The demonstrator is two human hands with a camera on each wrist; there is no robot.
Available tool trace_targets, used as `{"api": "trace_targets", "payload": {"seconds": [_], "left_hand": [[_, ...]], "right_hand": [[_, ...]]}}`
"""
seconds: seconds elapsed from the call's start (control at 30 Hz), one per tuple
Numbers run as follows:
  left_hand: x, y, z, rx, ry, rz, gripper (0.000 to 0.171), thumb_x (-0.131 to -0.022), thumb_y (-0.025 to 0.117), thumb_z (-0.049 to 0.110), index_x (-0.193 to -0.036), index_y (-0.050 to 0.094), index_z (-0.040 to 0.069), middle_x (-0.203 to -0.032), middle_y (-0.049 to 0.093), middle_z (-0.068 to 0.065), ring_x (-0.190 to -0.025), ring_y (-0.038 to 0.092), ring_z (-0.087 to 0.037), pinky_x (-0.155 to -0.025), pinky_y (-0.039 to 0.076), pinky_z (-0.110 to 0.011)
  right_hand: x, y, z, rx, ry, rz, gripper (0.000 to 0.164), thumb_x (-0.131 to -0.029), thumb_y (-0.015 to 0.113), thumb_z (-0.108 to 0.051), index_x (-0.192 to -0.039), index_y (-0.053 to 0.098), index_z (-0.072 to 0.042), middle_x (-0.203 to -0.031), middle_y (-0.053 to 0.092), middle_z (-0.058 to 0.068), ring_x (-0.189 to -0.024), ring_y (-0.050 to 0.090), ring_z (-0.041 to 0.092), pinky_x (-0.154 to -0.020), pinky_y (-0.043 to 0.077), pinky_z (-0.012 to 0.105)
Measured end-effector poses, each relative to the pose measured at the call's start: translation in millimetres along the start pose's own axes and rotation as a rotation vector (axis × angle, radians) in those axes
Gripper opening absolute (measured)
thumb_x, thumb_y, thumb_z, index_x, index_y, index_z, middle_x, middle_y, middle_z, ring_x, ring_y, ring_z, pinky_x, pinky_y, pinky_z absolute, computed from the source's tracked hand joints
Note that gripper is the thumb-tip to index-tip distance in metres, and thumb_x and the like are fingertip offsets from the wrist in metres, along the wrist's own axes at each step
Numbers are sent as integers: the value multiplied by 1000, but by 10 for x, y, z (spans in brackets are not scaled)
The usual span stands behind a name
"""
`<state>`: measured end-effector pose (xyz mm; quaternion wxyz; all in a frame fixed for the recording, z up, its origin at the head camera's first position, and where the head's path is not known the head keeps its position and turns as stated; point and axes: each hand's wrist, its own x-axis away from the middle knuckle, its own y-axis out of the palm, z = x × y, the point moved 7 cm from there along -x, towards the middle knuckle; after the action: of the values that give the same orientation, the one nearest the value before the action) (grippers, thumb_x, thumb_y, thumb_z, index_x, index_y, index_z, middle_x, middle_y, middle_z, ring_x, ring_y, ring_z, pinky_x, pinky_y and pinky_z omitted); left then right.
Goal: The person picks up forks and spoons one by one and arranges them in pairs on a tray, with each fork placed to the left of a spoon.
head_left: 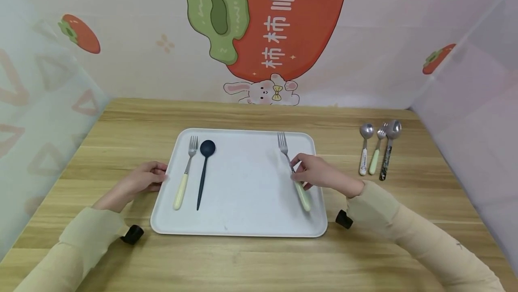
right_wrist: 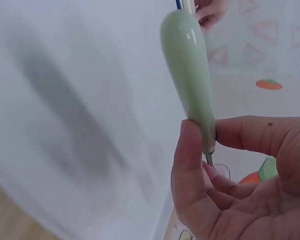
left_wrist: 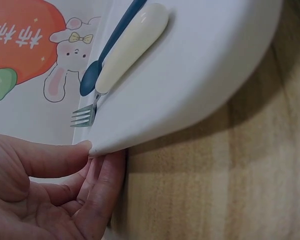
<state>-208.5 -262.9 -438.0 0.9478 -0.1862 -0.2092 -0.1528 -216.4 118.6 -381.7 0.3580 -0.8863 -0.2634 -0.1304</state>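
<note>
A white tray (head_left: 243,224) lies on the wooden table. My left hand (head_left: 146,177) pinches its left rim, thumb on top and fingers beneath, as the left wrist view shows. On the tray's left side lie a fork with a cream handle (head_left: 180,192) and a dark blue spoon (head_left: 207,148), side by side. Over the tray's right side, my right hand (head_left: 313,170) pinches a fork with a pale green handle (right_wrist: 187,65) between thumb and fingers. Its tines point to the back. In the right wrist view the handle stands apart from the tray, with a shadow below.
Right of the tray on the table lie a small spoon with a white handle (head_left: 363,161), a small fork with a green handle (head_left: 374,161) and a larger spoon with a dark patterned handle (head_left: 386,161). A printed wall (head_left: 364,81) stands behind the table.
</note>
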Motion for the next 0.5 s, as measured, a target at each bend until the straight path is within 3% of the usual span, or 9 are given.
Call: {"api": "trace_targets", "payload": {"seconds": [0.5], "left_hand": [[0, 0, 0, -11, -10, 4, 41, -91, 45, 0, -123, 28, -20, -91, 47, -7, -76, 52, -6, -68, 51, -23]], "right_hand": [[-140, 315, -254, -144, 40, 2, 32, -85, 60, -5, -112, 45, 3, -81, 56, 11, -59, 57, 15, -57, 54, 32]]}}
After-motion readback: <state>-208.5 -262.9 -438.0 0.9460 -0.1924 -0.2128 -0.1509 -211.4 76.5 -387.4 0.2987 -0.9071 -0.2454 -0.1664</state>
